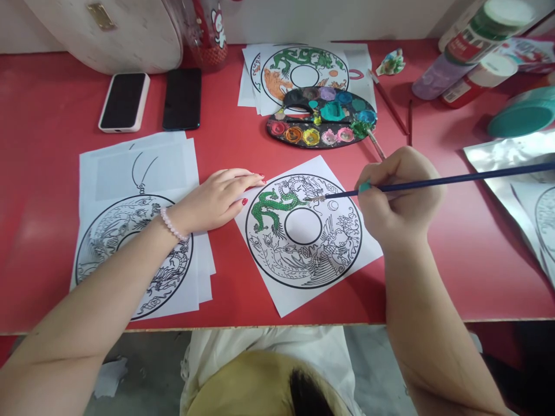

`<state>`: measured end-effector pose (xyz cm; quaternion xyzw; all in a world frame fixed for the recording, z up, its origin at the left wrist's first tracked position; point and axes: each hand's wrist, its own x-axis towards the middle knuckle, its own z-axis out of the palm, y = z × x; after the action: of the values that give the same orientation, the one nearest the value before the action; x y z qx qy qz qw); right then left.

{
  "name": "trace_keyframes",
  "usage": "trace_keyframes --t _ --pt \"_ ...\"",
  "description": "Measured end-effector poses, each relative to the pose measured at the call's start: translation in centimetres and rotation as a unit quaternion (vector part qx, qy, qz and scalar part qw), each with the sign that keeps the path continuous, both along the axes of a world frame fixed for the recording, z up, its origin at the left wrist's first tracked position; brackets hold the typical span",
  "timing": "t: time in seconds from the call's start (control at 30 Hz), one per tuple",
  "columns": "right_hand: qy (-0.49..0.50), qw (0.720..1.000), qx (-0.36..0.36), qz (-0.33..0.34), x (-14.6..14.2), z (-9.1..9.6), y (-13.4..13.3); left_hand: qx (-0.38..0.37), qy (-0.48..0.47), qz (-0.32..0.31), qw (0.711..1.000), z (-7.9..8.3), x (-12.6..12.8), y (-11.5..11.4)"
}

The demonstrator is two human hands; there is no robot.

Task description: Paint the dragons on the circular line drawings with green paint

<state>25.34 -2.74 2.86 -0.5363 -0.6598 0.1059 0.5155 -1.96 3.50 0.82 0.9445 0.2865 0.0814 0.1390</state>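
Note:
A white sheet [286, 294] printed with a round dragon and phoenix design lies on the red table [43, 173]. Part of the dragon [271, 205] is painted green. My right hand [396, 190] is closed on a blue-handled paintbrush [455, 180], whose tip rests on the design beside the green dragon. My left hand [217, 199] lies flat with fingers stretched out, pressing the sheet's left corner. A bead bracelet [172, 226] circles that wrist.
A dark palette [323, 118] with several paint colours lies behind the sheet, over a coloured print [303, 66]. Two phones [125, 99] [182, 98] lie at back left. Blank prints [130, 242] are stacked at left. Loose brushes [388, 101], paint jars [477, 34] and foil [507, 156] sit right.

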Motion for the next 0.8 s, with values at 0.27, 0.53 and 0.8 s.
trace_keyframes --t 0.27,0.53,0.8 --pt "-0.011 1.0 0.001 -0.015 -0.08 0.0 0.02 0.0 -0.006 -0.002 1.0 -0.07 0.03 0.03" --pt "-0.015 1.0 -0.016 -0.014 0.03 0.04 0.04 0.002 -0.009 -0.003 1.0 -0.04 -0.03 0.0" --pt "-0.016 1.0 -0.011 -0.019 0.18 0.18 0.0 -0.001 -0.009 -0.002 1.0 -0.2 0.06 0.03"
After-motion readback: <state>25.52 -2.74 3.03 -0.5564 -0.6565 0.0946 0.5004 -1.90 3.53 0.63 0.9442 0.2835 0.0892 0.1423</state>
